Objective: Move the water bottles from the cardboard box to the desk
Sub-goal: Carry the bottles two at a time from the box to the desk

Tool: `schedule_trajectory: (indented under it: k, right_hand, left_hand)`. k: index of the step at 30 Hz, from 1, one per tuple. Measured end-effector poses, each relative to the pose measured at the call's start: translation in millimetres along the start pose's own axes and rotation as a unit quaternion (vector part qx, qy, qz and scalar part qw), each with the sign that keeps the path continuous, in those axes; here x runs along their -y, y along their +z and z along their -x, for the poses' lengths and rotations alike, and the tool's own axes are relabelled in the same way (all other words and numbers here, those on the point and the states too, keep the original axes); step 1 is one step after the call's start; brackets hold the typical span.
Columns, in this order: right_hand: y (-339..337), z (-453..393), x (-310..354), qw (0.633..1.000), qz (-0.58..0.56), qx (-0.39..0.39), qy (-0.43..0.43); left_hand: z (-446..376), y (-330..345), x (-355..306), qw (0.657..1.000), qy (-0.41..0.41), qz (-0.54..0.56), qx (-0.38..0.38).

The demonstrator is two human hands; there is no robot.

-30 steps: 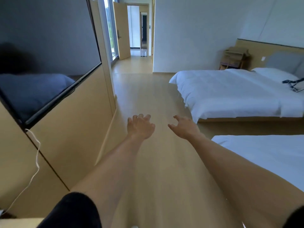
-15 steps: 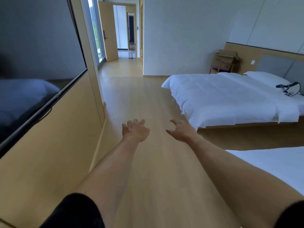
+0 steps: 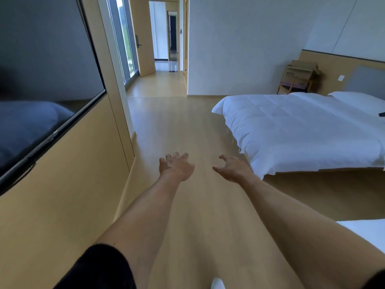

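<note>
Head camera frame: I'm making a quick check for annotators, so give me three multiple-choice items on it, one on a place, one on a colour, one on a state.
1. Where does the cardboard box sit?
A. on a small wooden stand beside the bed's headboard
B. on the floor between the hands
C. on the bed

2. What colour is the bedding?
A. grey
B. white
C. blue

3. What are the left hand and right hand doing?
A. each grips a bottle
B. together carry the box
C. stretched forward, holding nothing

Answers: 1 A, the box stands in the far corner by the headboard; 2 B, the duvet is plainly white; 3 C, fingers are spread over bare floor.
</note>
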State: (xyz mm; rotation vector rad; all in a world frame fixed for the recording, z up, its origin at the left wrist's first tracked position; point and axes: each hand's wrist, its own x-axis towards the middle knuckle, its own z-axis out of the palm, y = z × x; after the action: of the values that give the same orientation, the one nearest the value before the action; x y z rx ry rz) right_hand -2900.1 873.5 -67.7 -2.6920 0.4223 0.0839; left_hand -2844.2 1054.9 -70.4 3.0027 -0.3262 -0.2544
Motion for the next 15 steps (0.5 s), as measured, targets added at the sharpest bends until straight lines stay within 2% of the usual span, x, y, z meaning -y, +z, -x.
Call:
schedule_trajectory:
  k: [15]
  right_hand:
    - [-64, -297, -54, 0.999, -0.006, 0.029, -0.012]
  left_hand:
    - [-262, -60, -85, 0.999, -0.034, 0.013, 0.001]
